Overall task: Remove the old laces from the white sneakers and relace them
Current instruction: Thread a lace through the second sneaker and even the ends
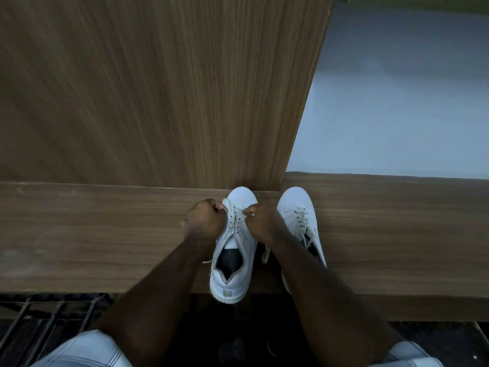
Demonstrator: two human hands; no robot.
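— Gripping what?
— Your left hand (205,221) and right hand (260,221) each pinch lace (229,207) on the left sneaker (232,250), on the ledge (105,234).
— Any brand?
— None readable.

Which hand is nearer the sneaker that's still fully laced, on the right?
Right. The right hand works at the left sneaker, right beside the laced sneaker. The left hand is on that shoe's far side.
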